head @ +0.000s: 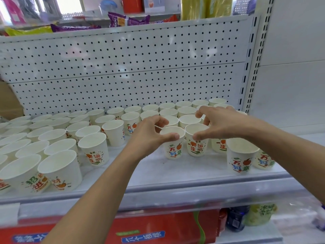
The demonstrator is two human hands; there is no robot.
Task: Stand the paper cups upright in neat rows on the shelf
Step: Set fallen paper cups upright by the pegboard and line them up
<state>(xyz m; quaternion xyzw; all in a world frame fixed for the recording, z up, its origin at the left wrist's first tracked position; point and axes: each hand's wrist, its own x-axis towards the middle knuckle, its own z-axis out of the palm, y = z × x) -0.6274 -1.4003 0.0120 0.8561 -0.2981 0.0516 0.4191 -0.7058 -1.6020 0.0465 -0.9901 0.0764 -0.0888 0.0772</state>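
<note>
Several white paper cups with orange and green print stand upright in rows on the white shelf point(175, 173). My left hand point(149, 134) curls round the rim of one cup point(173, 148) near the shelf's middle, thumb on the near side and fingers behind. Beside it, my right hand point(221, 124) arches over a second cup point(197, 145), thumb tip at its near rim and fingers spread over the cups behind. Two more cups point(240, 157) stand apart at the front right.
A white pegboard point(123, 67) backs the shelf. Snack packets point(128, 20) lie on the level above. Red boxes point(158, 229) and a bottle point(235, 219) sit on the shelf below. A bare strip of shelf runs along the front between the cup groups.
</note>
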